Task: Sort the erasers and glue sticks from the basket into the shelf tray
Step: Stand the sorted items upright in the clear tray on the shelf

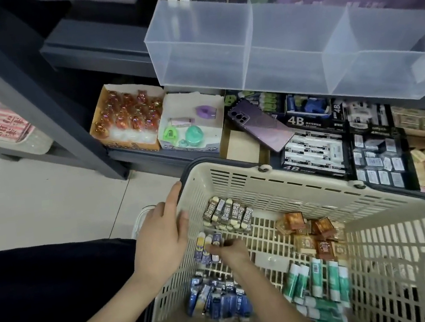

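A beige slotted basket (304, 183) sits low in front of me. Inside lie brown 2B erasers (228, 214), blue-sleeved erasers (217, 299), orange-brown erasers (311, 231) and green-and-white glue sticks (318, 279). My left hand (162, 236) rests on the basket's left rim, fingers straight. Inside the basket, my right hand (231, 251) curls its fingers around a few purple-and-yellow erasers (204, 246). The clear, divided shelf tray (250, 51) stands above, its three front compartments bare.
Below the tray, a shelf holds a purple phone (258, 124), black 4B eraser boxes (313, 146), a white box of small tape dispensers (189, 123) and an orange box of wrapped items (128, 115). A dark shelf post (41, 97) stands to the left over a pale tiled floor.
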Motion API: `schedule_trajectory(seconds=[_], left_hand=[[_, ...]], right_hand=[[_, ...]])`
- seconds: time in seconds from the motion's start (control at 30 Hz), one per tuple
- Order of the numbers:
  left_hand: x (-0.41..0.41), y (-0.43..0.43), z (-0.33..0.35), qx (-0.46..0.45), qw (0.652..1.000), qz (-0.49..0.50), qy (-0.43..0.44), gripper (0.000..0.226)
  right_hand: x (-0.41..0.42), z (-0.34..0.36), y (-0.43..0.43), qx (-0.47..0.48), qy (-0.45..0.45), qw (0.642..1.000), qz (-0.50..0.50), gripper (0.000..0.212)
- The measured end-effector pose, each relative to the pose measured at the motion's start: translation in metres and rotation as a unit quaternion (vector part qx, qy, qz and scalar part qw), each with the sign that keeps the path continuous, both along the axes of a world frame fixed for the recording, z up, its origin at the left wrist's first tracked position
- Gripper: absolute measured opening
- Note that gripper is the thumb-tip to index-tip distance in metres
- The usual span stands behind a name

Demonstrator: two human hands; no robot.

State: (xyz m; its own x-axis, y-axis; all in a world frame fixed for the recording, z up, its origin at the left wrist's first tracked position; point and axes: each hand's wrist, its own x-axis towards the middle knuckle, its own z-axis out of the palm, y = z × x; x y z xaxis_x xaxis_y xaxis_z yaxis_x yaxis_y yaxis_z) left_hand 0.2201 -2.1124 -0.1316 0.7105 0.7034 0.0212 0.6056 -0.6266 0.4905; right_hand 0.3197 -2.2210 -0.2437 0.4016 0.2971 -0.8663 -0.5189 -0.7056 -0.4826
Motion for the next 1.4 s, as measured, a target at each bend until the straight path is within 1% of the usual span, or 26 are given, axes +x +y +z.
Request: schedule_trajectory(seconds=[0.13,0.23,0.27,0.37,0.4,0.53,0.6,0.63,0.7,0.8,0.87,0.9,0.93,0.97,1.0,1.03,1.07,1.1,1.13,1.17,1.27,1.33,1.4], left_hand=[[0.0,0.0,-0.001,0.009,1.0,-0.001,0.0,0.054],[0.001,0.0,-0.001,0.016,1.0,0.0,-0.001,0.054],[0.001,0.0,-0.001,0.015,1.0,0.0,0.0,0.054],[0.0,0.0,-0.001,0.02,1.0,-0.003,-0.008,0.055],[0.0,0.0,-0.001,0.018,1.0,-0.002,-0.009,0.055],[0.001,0.001,0.0,0.019,1.0,0.002,-0.014,0.054],[0.002,0.0,0.001,0.01,1.0,0.003,-0.014,0.054],[0.002,0.0,0.0,0.0,1.0,0.004,-0.016,0.054],[0.001,0.002,0.001,-0.02,1.0,0.005,-0.012,0.052],[0.0,0.002,0.011,-0.009,1.0,0.011,-0.001,0.054],[0.007,-0.004,0.028,0.001,0.998,0.046,-0.045,0.049],[0.014,-0.008,0.045,-0.037,0.993,0.073,-0.084,0.041],[0.022,-0.012,0.066,-0.114,0.979,0.106,-0.135,0.032],[0.032,-0.016,0.088,-0.25,0.942,0.13,-0.181,0.022],[0.042,-0.019,0.109,-0.415,0.875,0.135,-0.208,0.02],[0.051,-0.02,0.127,-0.554,0.797,0.118,-0.211,0.024],[0.058,-0.019,0.141,-0.64,0.736,0.084,-0.203,0.032],[0.064,-0.018,0.151,-0.685,0.698,0.052,-0.201,0.039],[0.07,-0.015,0.16,-0.709,0.674,0.029,-0.205,0.043],[0.075,-0.013,0.171,-0.722,0.657,0.014,-0.216,0.044],[0.087,-0.007,0.198,-0.738,0.617,-0.006,-0.273,0.044],[0.09,-0.004,0.211,-0.731,0.612,-0.023,-0.3,0.042],[0.093,-0.001,0.221,-0.719,0.617,-0.044,-0.316,0.037]], right_hand=[[-0.007,-0.004,0.003,-0.009,-0.036,0.999,0.017,0.047],[-0.008,-0.005,0.002,0.015,-0.042,0.999,0.015,0.062],[-0.007,-0.004,0.001,0.028,-0.039,0.999,0.012,0.061],[0.0,0.001,-0.003,0.069,-0.023,0.997,0.023,0.05],[0.002,0.002,-0.004,0.079,-0.016,0.996,0.03,0.049],[0.009,0.008,-0.008,0.102,-0.012,0.994,0.035,0.073],[0.014,0.024,-0.011,0.122,-0.018,0.992,0.033,0.085],[0.018,0.035,-0.013,0.138,-0.021,0.99,0.033,0.087],[0.027,0.065,-0.018,0.171,-0.015,0.984,0.039,0.085],[0.043,0.118,-0.027,0.236,-0.008,0.971,0.039,0.08],[0.054,0.151,-0.032,0.273,-0.011,0.961,0.043,0.079],[0.06,0.167,-0.033,0.289,-0.017,0.956,0.048,0.071],[0.065,0.181,-0.033,0.308,-0.025,0.95,0.053,0.061],[0.07,0.195,-0.033,0.328,-0.035,0.942,0.06,0.053],[0.074,0.211,-0.032,0.344,-0.045,0.936,0.064,0.051],[0.078,0.227,-0.029,0.359,-0.062,0.929,0.071,0.055],[0.081,0.241,-0.026,0.37,-0.083,0.922,0.076,0.06],[0.084,0.255,-0.022,0.381,-0.108,0.914,0.088,0.062],[0.087,0.27,-0.018,0.387,-0.133,0.907,0.1,0.061],[0.09,0.283,-0.014,0.392,-0.156,0.9,0.11,0.058],[0.098,0.317,-0.008,0.401,-0.207,0.883,0.131,0.047],[0.1,0.334,-0.007,0.408,-0.233,0.873,0.133,0.043],[0.101,0.347,-0.005,0.417,-0.276,0.857,0.129,0.033]])
